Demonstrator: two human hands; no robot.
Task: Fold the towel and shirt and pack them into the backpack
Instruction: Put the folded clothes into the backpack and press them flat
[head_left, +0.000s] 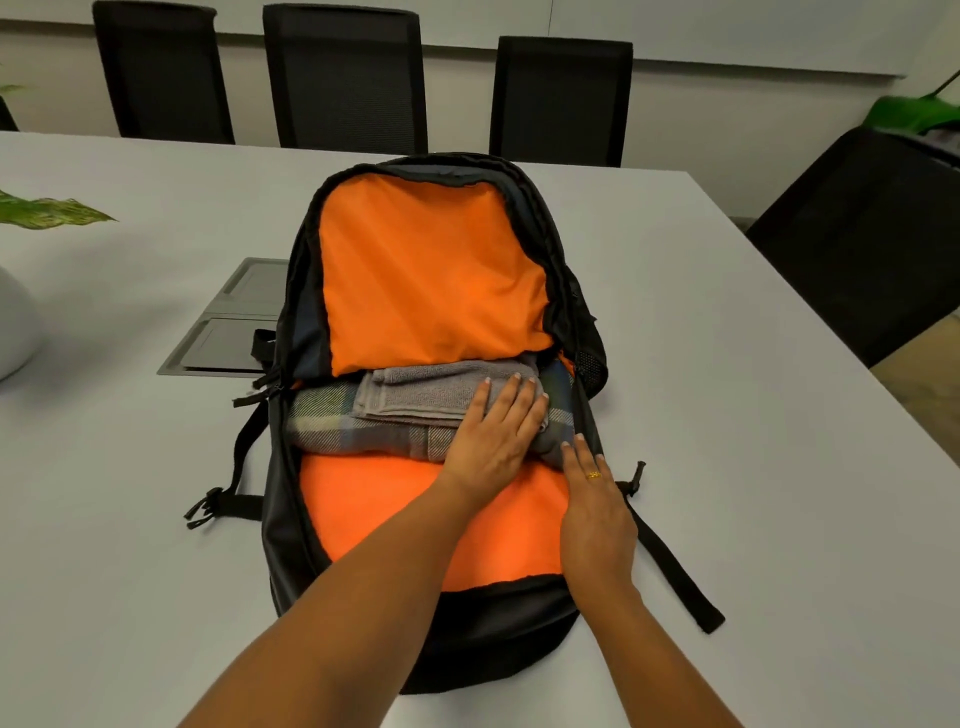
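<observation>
A black backpack (291, 530) with orange lining lies open on the table, its flap thrown back toward the far side. Inside, a folded plaid shirt (337, 428) lies across the compartment with a folded grey towel (415, 392) stacked on top of it. My left hand (498, 428) presses flat on the right end of the towel and shirt, fingers straight. My right hand (595, 506) lies flat along the bag's right edge, fingertips touching the shirt's corner; a gold ring is on one finger.
The white table (753, 415) carries a dark recessed cable hatch (228, 322) left of the bag, a white vase (15, 322) and plant leaves (47, 212) at far left. Black chairs (345, 73) line the far side; another (862, 234) stands at right. Loose straps (675, 566) trail from the bag.
</observation>
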